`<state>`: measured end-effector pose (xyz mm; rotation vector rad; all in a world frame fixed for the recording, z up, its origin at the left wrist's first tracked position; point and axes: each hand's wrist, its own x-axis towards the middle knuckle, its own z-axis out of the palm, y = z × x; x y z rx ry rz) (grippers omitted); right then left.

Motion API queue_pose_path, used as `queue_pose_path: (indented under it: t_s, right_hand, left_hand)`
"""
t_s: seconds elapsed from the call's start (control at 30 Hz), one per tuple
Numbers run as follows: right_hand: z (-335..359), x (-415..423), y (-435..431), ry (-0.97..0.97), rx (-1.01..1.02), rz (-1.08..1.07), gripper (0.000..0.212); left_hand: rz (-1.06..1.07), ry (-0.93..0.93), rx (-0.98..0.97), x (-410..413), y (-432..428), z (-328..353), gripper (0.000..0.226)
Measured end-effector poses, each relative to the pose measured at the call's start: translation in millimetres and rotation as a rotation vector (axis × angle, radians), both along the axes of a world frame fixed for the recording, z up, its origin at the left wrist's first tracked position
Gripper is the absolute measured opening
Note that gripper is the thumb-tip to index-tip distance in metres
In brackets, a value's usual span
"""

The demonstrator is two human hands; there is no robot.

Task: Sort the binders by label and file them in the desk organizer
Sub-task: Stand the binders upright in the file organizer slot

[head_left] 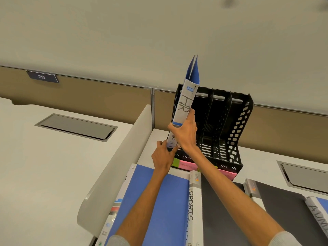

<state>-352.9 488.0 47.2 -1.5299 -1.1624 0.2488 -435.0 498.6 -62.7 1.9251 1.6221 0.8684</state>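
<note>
Blue HR-labelled binder (184,107) upright at the leftmost slot of the black perforated plastic desk organizer (236,125), right hand (186,134) clamped round its spine, left hand (162,157) pinching its lower end, black SPORTS binder (194,201) lying flat in front of the organizer.

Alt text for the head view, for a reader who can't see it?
A blue binder labelled HR is held upright at the leftmost slot of a black desk organizer, the right hand gripping its spine, the left hand pinching its bottom. Other binders, one marked SPORTS, lie flat on the desk.
</note>
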Motion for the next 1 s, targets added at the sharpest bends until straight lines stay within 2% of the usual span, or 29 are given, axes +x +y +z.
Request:
queue_pose_path:
  t_s: [0.13,0.23,0.3,0.37,0.43,0.53,0.8,1.0]
  right_hand:
    - [-1,-2,0,-0.026,-0.001,0.001,0.084]
    - [-1,-1,0,-0.036,0.000,0.005,0.084]
    - [-1,0,0,-0.030,0.002,0.007,0.084]
    - [-1,0,2,-0.030,-0.003,0.003,0.084]
    - [0,-1,3,-0.041,-0.007,0.005,0.085]
    - [0,-3,5,-0.050,-0.011,0.012,0.085]
    - [-12,-8,1,-0.115,0.006,-0.019,0.081]
    - [-30,-12,-9,-0.179,-0.057,0.040,0.082]
  left_hand:
    - [-0.068,-0.008,-0.081,-3,3,-2,0.068]
    - [-0.207,-0.032,-0.140,-18,13,-3,0.074]
    - [-0.248,-0.239,-0.214,-31,17,-4,0.067]
    - [-0.175,-0.428,-0.239,-37,15,-7,0.055]
    - [-0.091,-0.513,-0.192,-37,11,-11,0.038]
    - [-0.037,-0.619,-0.221,-37,12,-9,0.033]
    - [-0.134,-0.361,-0.175,-41,15,-3,0.032]
    - [-0.154,-0.266,-0.153,-40,19,5,0.030]
